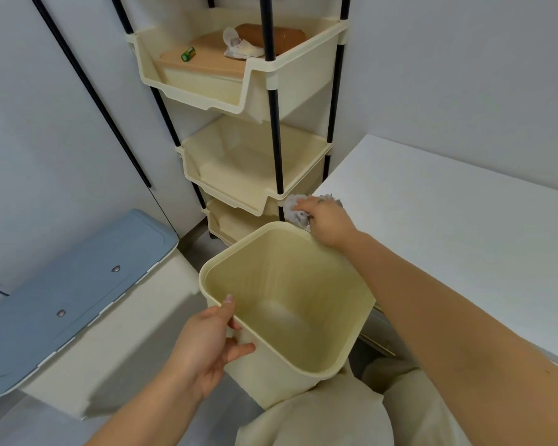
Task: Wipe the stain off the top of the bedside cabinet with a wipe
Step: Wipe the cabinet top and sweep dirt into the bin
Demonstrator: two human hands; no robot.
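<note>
- Pale cream trousers (319,420) of soft cloth fill the bottom edge, with both bare forearms reaching out above them.
- Left hand (210,342) grips the near rim of a cream plastic bin (290,278), thumb hooked over the lip and fingers curled against the outer wall. The bin is squarish with rounded corners and smooth walls, and is tilted so its mouth faces the camera.
- Right hand (327,220) is curled around a crumpled grey-white wipe (295,210) at the near-left corner of the bedside cabinet (448,226), whose flat surface is matt white.
- Most of the wipe is bunched under the fingers. One wrinkled wad sticks out past the knuckles, hanging beyond the corner just above the bin's far rim.
- Whether the wipe touches the surface cannot be told.
- Behind the bin stands a tiered rack (255,162) of glossy cream plastic trays on thin black poles.
- Its top tray holds a light wooden lid (207,56), a small green object (188,54), crumpled white paper (239,46) and a brown block (271,35).
- At left sits a cream storage box with a blue-grey lid (71,284) bearing two metal studs.
</note>
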